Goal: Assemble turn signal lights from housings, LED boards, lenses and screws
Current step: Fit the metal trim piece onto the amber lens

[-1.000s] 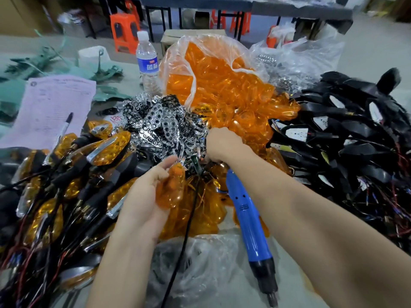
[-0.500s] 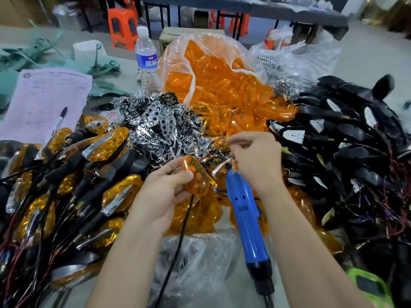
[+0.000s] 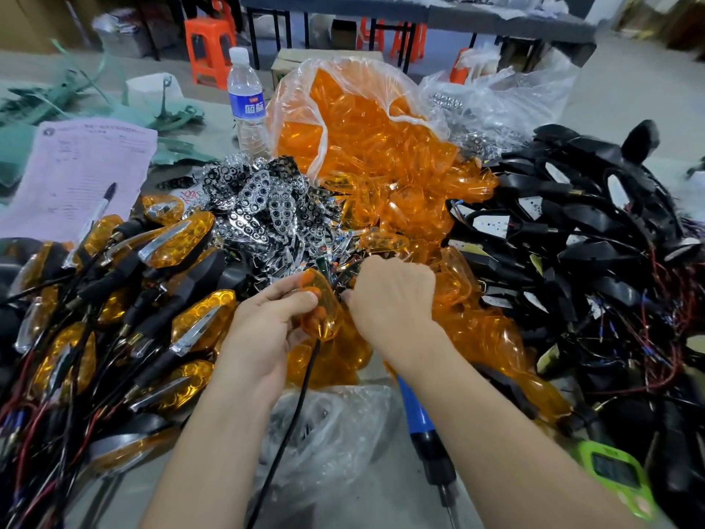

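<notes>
Left hand [image 3: 267,322]: fingers and thumb grip one orange lens [image 3: 319,305], held over the middle of the table [image 3: 385,494], toward its near edge.
Right hand [image 3: 389,299]: just beside the lens, fingers curled downward, tips hidden; grip cannot be told.
Blue screwdriver [image 3: 417,410]: lying at the near edge.

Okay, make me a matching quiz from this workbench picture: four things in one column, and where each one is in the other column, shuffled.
Things:
1. water bottle
2. pen
3. blue electric screwdriver
4. orange lens

Places:
A. held in the left hand
B. lying on the printed sheet
C. standing left of the bag of orange lenses
D. lying on the table under the right forearm

Pairs: 1-C, 2-B, 3-D, 4-A
</notes>
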### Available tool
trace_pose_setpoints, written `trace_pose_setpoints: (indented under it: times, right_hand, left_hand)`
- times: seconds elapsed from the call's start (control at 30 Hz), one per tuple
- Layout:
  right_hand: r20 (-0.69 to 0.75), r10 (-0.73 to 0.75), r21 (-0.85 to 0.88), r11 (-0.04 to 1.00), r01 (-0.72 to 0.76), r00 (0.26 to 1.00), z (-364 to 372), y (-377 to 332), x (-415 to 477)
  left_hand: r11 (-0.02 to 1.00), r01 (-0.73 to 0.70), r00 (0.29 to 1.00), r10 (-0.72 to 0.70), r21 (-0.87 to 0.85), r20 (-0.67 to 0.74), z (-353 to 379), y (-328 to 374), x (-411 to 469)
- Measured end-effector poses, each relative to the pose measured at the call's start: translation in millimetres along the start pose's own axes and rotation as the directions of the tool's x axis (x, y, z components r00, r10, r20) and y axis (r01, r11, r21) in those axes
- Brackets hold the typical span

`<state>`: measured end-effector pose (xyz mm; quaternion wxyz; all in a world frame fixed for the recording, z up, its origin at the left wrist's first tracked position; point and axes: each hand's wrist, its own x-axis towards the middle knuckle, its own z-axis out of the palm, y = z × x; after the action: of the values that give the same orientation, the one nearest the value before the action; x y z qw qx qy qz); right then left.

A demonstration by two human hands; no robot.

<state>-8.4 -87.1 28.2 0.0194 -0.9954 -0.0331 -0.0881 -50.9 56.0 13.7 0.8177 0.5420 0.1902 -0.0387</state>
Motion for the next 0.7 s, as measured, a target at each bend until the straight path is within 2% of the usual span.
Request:
trace_pose_setpoints:
  times: [0.1, 0.2, 0.37, 0.47, 0.53, 0.57, 0.63, 0.7]
  right_hand:
    - [0.064, -0.021, -0.004, 1.000, 0.021, 0.998, 5, -8, 1]
    - [0.057, -0.069, 0.004, 0.998, 0.069, 0.996, 1, -2, -3]
    - [0.114, -0.246, -0.040, 0.967, 0.252, 0.962, 8, 14, -33]
    - [0.074, -0.244, -0.004, 0.969, 0.245, 0.967, 13, 20, -40]
    - [0.041, -0.196, 0.127, 0.974, 0.190, 0.980, 13, 27, -42]
    - [0.041, -0.146, 0.245, 0.961, 0.132, 0.988, 12, 30, -43]
    - [0.071, -0.022, 0.495, 0.869, -0.016, 0.997, 9, 39, -46]
    - [0.108, 0.086, 0.644, 0.753, -0.136, 0.990, 7, 45, -48]
  left_hand:
    - [1.000, -0.002, 1.000, 0.002, 0.008, 0.024, 1, 0, -3]
    - [1.000, -0.030, 0.999, 0.030, 0.007, 0.039, -4, 0, -8]
    - [0.999, -0.028, 1.000, 0.028, -0.023, 0.000, -9, 4, -4]
    - [0.999, -0.022, 1.000, 0.022, -0.041, 0.011, -8, 5, -4]
    - [0.999, -0.022, 1.000, 0.023, -0.042, 0.017, -7, 3, -5]
    - [0.999, -0.024, 0.999, 0.024, -0.036, 0.021, -7, 1, -6]
    - [0.999, -0.023, 0.999, 0.024, -0.028, 0.026, -9, -1, -8]
    - [0.999, -0.019, 1.000, 0.019, -0.026, 0.019, -10, -3, -10]
